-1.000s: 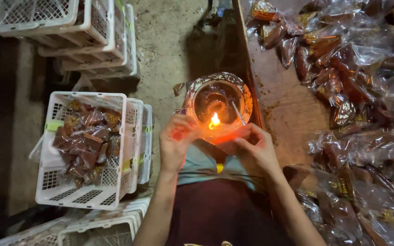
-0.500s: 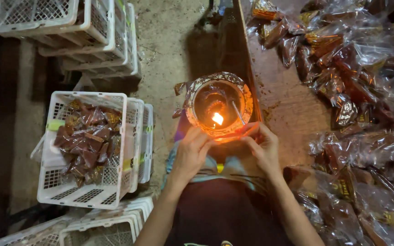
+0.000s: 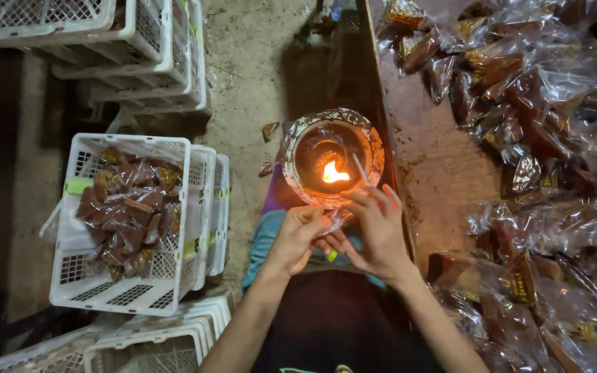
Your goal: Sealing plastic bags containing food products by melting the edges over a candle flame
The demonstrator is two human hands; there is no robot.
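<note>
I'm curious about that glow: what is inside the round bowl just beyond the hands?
Inside the round bowl burns a small flame, and a thin stick leans against the inner wall. The bottom is dark, so what feeds the flame cannot be made out.

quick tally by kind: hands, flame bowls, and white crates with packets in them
hands: 2 (left hand, right hand)
bowl with flame: 1
white crate holding packets: 1
total: 4
</note>
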